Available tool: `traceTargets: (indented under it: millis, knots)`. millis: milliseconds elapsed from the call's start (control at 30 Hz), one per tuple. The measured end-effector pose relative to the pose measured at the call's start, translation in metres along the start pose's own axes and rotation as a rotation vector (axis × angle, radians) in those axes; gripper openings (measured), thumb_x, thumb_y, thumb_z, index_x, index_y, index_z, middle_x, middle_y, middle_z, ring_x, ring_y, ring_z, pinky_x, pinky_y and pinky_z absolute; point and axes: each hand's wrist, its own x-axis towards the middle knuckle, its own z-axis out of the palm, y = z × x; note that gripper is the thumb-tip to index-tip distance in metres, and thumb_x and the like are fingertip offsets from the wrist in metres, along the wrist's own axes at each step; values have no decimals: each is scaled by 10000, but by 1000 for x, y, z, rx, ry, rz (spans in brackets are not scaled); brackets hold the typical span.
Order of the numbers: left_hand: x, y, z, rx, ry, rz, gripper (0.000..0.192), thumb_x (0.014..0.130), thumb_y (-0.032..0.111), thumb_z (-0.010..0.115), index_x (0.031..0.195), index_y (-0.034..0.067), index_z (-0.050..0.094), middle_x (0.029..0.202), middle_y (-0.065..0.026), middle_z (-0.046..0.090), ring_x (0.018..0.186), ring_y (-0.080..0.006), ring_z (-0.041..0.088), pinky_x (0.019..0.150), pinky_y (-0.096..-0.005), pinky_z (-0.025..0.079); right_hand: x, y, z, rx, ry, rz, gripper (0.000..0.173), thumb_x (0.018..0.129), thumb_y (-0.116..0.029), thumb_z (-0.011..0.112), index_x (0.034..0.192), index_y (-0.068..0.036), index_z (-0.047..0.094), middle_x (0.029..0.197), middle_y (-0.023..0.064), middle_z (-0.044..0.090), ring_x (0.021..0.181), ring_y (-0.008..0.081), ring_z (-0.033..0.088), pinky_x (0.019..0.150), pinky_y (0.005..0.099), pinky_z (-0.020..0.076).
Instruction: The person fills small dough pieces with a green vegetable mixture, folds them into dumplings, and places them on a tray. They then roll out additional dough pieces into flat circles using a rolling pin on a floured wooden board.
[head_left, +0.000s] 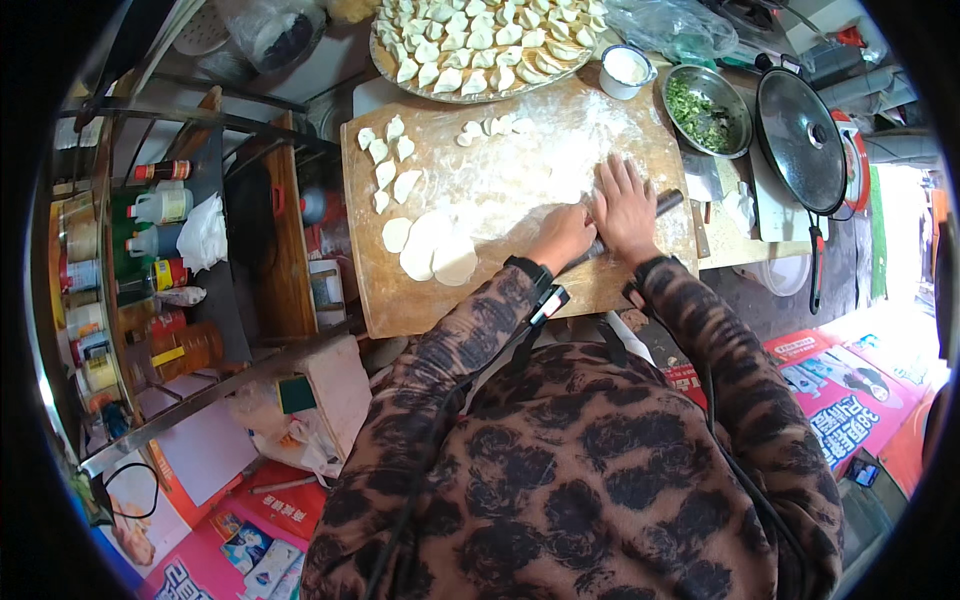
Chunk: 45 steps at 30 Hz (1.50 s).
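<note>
My right hand (627, 208) lies flat, fingers spread, over a dark rolling pin (670, 201) on the floured wooden board (525, 292). Just beside it, my left hand (564, 234) is curled low at the board; whatever is under its fingers is hidden. Several round dough wrappers (431, 247) overlap at the left front of the board. Behind them stand several dumplings (385, 174), with small dough pieces (491, 127) near the board's back. A round tray (442, 96) full of dumplings sits beyond the board.
A white tub of flour (624, 71) and a metal bowl of chopped greens (705, 112) stand at the back right. Farther right is a lidded frying pan (801, 142). A knife (700, 229) lies beside the board. A shelf rack with bottles (165, 206) stands at left.
</note>
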Motion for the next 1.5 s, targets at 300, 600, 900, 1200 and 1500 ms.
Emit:
traceTargets:
  millis: [300,600,900,1200,1500]
  knots:
    - [-8,-8,-2,-267,110,36,124,876,37,632,932,-5,735,933,-265,728,914,-458,698,816,-482,554,-9,-1,-2,-210,-278,39,592,1064,-400,491,1608,-168,462,1726,83,349,1601,308,286,1238,679,192]
    - [4,-10,-14,-115,45,-36,124,854,133,712,907,42,777,910,-211,755,846,-385,729,789,-456,578,5,-3,2,-28,-111,-59,602,1078,-405,462,1623,-153,422,1732,92,329,1613,319,249,1249,654,227]
    - [-7,-9,-7,-95,78,-41,136,819,131,760,887,14,747,835,-233,716,799,-375,718,724,-446,558,5,-11,-10,-55,-129,-94,602,1069,-396,474,1623,-166,413,1730,87,333,1614,309,249,1243,673,243]
    - [-25,-18,-11,-332,132,-18,121,865,68,710,953,12,770,885,-207,744,835,-370,729,778,-440,573,-17,-3,-7,-227,-257,-150,586,1058,-364,470,1615,-184,432,1720,90,341,1607,313,263,1213,734,184]
    - [-19,-20,-25,-223,154,-19,113,862,60,639,883,-6,728,836,-246,705,822,-416,698,749,-449,555,-2,-12,-2,-13,-190,-106,626,1059,-351,497,1646,-173,369,1740,78,309,1623,286,239,1261,681,191]
